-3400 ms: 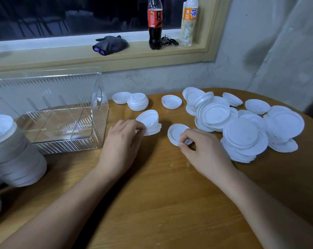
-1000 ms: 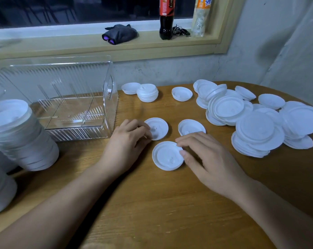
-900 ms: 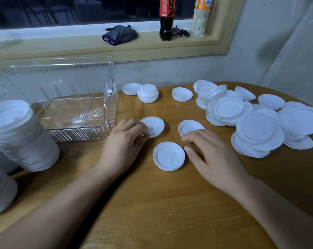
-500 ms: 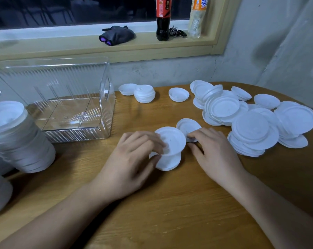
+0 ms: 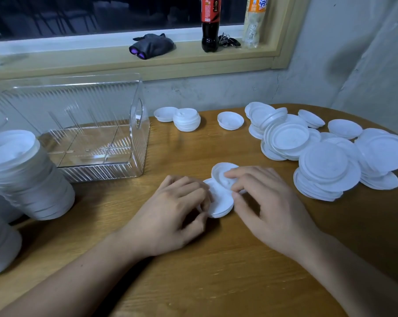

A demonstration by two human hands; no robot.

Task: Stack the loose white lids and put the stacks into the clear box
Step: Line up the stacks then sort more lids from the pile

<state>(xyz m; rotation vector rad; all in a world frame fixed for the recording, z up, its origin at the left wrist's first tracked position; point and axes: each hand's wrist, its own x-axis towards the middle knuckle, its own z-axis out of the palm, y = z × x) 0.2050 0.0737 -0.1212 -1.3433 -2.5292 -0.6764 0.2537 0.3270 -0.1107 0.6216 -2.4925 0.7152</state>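
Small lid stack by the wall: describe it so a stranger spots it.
On the table, find the clear box at left. Right of its handle end, near the wall, sit three small white items in a row. The small lid stack is the middle one, several lids tall; the left lid and right lid are single.

Wooden table [image 5: 216,282] with clear box [image 5: 90,133], loose white lids [image 5: 326,165], lid stacks [image 5: 26,177].
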